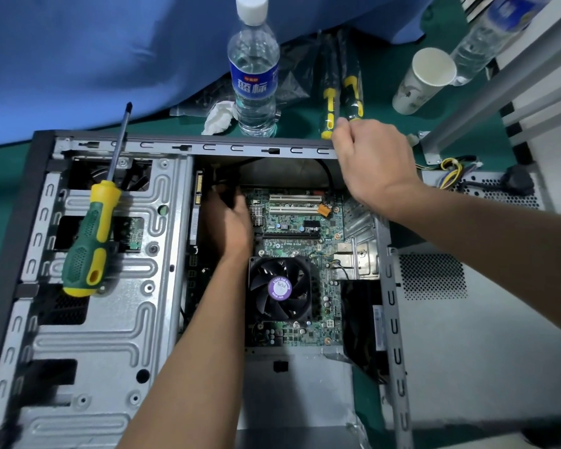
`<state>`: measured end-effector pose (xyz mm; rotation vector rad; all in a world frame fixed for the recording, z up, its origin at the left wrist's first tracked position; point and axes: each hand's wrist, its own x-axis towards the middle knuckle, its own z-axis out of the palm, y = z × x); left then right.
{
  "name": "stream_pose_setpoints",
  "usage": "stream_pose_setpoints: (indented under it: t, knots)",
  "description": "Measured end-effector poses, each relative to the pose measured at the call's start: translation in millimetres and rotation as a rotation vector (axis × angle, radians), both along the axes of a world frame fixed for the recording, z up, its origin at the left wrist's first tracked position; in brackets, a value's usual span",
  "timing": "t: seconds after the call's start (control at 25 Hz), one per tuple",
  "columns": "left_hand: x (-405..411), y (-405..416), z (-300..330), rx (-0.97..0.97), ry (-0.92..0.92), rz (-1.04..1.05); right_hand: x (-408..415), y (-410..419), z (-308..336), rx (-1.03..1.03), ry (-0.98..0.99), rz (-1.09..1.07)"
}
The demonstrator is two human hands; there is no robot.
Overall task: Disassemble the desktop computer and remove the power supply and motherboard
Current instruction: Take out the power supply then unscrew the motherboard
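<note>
Case: the desktop computer case [110,319] lies on its side on the green bench [386,377], side panel off, interior facing up.
Motherboard: the motherboard [292,228] sits flat in the bottom of the case, seemingly not yet lifted out, with its CPU fan [280,288] near the middle.
Power supply: a perforated metal box with coloured wires [486,186] lies outside the case at the right edge — probably the power supply, though I cannot be sure.
Left hand: the left hand [229,222] reaches deep into the case by the board's upper-left corner, fingers curled around something dark, likely a cable or connector; what exactly it holds is hidden.
Right hand: the right hand [370,163] rests on the case's top rim [240,149] at its right corner, fingers bent over the edge, bracing the chassis.
Tools: a green-and-yellow screwdriver [94,228] lies on the drive cage; two more drivers [340,92], a water bottle [255,72] and a paper cup [423,81] stand beyond the case.
Handling: the board looks thin, stiff and fragile — best held by its bare edges, not by the fan or slots, once cables and screws are free.
Risk: sharp sheet-metal edges and snagged wires in the tight corner.
</note>
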<state>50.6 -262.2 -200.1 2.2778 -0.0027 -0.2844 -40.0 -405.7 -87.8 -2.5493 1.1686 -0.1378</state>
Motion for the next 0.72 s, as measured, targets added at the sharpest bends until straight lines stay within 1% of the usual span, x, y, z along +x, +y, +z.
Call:
stream_pose_setpoints:
  t: [0.08,0.16,0.4,0.56,0.72]
  knots:
    - [-1.3,-1.2,0.0,-0.028,-0.003,0.007,0.1,0.3,-0.3,-0.002,0.001,0.0]
    - [-2.3,-2.6,0.9,-0.073,0.032,0.007,0.3,-0.3,0.1,0.008,0.001,-0.005]
    - [-1.2,-0.4,0.9,0.048,0.029,-0.026,0.2,-0.8,-0.2,0.011,0.006,-0.005]
    - [-0.7,0.1,0.6,0.052,0.011,-0.05,0.1,-0.9,-0.1,0.012,0.004,-0.003]
    - [4.6,-1.8,-2.1,0.068,0.128,-0.052,0.0,-1.3,-0.5,0.013,0.005,-0.005]
